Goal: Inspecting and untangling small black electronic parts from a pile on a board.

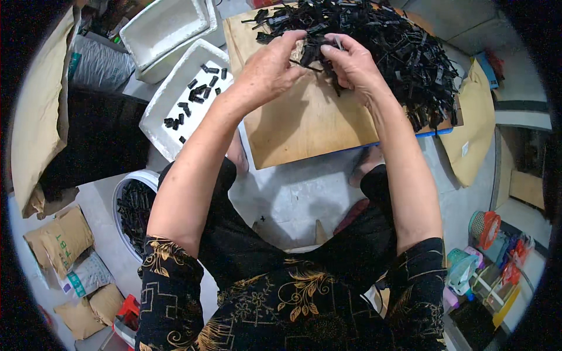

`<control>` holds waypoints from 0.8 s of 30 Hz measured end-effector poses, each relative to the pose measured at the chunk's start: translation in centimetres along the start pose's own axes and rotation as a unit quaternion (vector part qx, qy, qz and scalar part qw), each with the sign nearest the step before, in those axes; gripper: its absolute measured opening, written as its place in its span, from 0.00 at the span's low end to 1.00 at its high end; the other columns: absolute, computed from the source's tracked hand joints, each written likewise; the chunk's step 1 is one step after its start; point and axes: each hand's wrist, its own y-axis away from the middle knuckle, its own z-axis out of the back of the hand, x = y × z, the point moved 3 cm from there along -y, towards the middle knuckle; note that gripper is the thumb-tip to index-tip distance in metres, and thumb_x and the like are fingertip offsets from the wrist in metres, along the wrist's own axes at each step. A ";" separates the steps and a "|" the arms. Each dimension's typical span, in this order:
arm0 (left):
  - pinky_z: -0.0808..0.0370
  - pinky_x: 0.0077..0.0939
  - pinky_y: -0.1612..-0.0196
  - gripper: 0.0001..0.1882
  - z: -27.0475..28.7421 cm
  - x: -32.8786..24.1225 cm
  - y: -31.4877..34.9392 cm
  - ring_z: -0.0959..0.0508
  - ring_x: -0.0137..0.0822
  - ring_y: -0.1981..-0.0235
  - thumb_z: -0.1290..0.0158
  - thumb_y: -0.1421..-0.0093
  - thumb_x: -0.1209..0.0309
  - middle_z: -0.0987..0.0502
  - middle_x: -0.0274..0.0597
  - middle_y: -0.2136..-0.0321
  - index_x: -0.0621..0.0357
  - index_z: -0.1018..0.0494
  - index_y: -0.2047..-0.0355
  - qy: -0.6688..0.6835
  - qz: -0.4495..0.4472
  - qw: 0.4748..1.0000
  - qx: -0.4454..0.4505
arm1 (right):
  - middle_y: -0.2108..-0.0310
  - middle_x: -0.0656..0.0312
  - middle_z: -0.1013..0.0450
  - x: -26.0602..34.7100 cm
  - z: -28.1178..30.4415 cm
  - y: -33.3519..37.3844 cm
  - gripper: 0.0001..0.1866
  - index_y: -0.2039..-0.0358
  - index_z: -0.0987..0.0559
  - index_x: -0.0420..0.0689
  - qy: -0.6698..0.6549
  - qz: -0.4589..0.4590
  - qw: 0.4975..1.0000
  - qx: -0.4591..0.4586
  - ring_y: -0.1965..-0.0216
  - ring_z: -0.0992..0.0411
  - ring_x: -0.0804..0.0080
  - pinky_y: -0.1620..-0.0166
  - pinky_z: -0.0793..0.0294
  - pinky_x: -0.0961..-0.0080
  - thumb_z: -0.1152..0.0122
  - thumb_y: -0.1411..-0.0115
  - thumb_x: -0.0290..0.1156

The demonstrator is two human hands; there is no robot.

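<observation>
My left hand (270,70) and my right hand (351,61) meet over a wooden board (304,123). Both pinch the same black plastic strip piece (313,55) between thumb and fingers. A large heap of black plastic strips (398,47) covers the far and right part of the board, just beyond my fingers. My forearms come up from the lower edge, with dark gold-patterned sleeves at the bottom.
A white foam tray (170,126) with several small black pieces lies left of the board, another white foam tray (164,29) behind it. A white bucket (126,193) of black parts stands at lower left. Brown sacks (58,237) lie at the left, a tan cushion (474,128) at the right.
</observation>
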 end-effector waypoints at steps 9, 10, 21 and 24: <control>0.28 0.30 0.57 0.35 -2.9 -2.4 -2.5 0.24 0.43 0.61 0.42 0.54 0.72 0.27 0.55 0.62 0.60 0.44 0.45 0.119 -0.042 0.992 0.017 | 0.86 0.76 0.41 0.6 1.1 1.5 0.07 0.69 0.30 0.47 -0.176 -0.073 0.978 0.088 0.89 0.48 0.90 0.88 0.51 0.88 0.42 0.44 0.35; 0.27 0.28 0.61 0.32 -2.8 -2.9 -2.7 0.24 0.39 0.64 0.43 0.54 0.74 0.25 0.52 0.66 0.62 0.40 0.48 0.130 -0.063 0.989 0.012 | 0.86 0.76 0.40 0.8 1.1 1.7 0.07 0.69 0.30 0.47 -0.163 -0.076 0.980 0.088 0.89 0.47 0.90 0.88 0.51 0.89 0.43 0.44 0.34; 0.27 0.19 0.75 0.21 -3.7 -5.0 -2.6 0.25 0.26 0.78 0.43 0.47 0.73 0.25 0.40 0.78 0.61 0.35 0.54 0.319 0.106 0.935 0.108 | 0.86 0.76 0.45 1.7 2.8 5.0 0.13 0.66 0.30 0.48 -0.066 -0.046 0.995 0.057 0.87 0.50 0.91 0.85 0.53 0.90 0.52 0.38 0.44; 0.26 0.18 0.74 0.18 -4.1 -5.0 -2.6 0.25 0.26 0.78 0.45 0.46 0.73 0.25 0.38 0.78 0.61 0.35 0.55 0.393 0.126 0.903 0.122 | 0.85 0.75 0.44 1.6 3.3 5.7 0.13 0.67 0.31 0.46 -0.010 -0.006 1.000 0.018 0.86 0.49 0.89 0.84 0.52 0.89 0.57 0.36 0.42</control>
